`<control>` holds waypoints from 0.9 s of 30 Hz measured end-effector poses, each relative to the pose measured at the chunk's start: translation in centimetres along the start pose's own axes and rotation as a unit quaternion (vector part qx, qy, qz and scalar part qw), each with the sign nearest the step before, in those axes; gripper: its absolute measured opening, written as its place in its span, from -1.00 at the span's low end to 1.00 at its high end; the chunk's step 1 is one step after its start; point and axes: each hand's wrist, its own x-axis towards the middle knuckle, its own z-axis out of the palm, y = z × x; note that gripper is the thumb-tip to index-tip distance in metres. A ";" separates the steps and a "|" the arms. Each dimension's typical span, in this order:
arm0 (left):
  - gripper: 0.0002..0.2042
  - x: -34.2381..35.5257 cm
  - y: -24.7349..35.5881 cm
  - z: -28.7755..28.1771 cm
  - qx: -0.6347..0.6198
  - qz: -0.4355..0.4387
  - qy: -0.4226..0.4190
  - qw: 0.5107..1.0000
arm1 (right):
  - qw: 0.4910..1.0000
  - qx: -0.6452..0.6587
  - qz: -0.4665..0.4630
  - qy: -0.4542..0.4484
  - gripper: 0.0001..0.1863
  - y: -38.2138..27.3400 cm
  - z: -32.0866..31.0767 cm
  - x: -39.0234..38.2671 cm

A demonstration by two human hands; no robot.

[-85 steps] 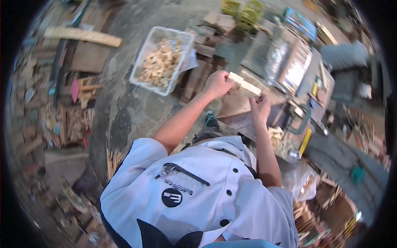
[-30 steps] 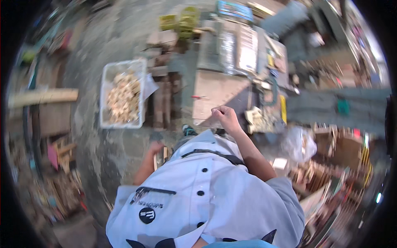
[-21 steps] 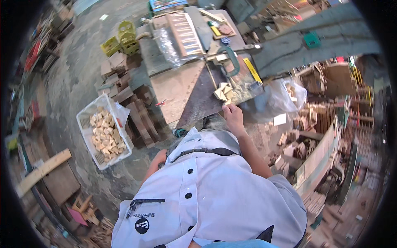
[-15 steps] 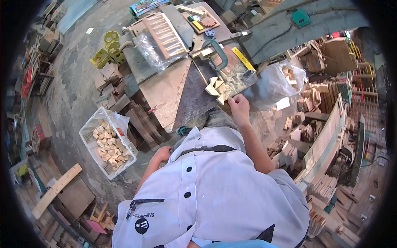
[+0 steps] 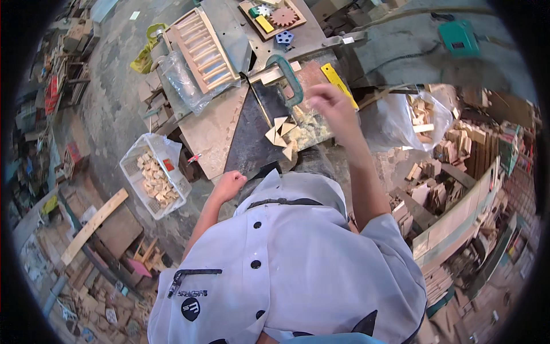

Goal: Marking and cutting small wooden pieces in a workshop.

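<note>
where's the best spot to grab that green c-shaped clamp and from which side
Probably by the curved back of the green clamp, coming from the right: the frame bows out that way, giving a slim bar to wrap around, and the right hand is close by. I can't tell whether it's tightened down.

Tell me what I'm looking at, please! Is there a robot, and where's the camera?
No robot here, just a person with two bare hands. A wide, round-looking camera on their head looks down, so straight things bend near the edges. The left hand is curled near the waist. The right hand is blurry, beside a green clamp. I can't tell whether either hand holds anything. On the work table lie triangular wooden blocks, sawdust and a wooden frame with rungs. A white plastic crate to the left holds more blocks.
</note>
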 end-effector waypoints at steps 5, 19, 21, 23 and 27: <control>-0.73 2.7 12.4 1.6 -0.022 0.062 0.001 0.998 | 0.804 0.238 -0.249 -0.484 -0.67 -13.8 6.3 -3.6; -0.77 13.9 28.4 7.6 -0.014 0.202 0.006 0.979 | 0.744 0.045 -0.329 -0.580 -0.82 -12.4 4.4 -2.5; -0.78 15.4 28.4 8.6 -0.035 0.259 0.060 0.963 | 0.799 0.145 -0.380 -0.443 -0.85 -11.7 5.2 -3.5; -0.79 17.0 28.3 9.1 -0.039 0.276 0.099 0.955 | 0.823 0.246 -0.300 -0.416 -0.79 -11.4 5.3 -3.7; -0.83 19.3 28.0 10.1 -0.068 0.266 0.234 0.933 | 0.902 0.352 -0.084 -0.233 -0.59 -8.5 2.8 -0.9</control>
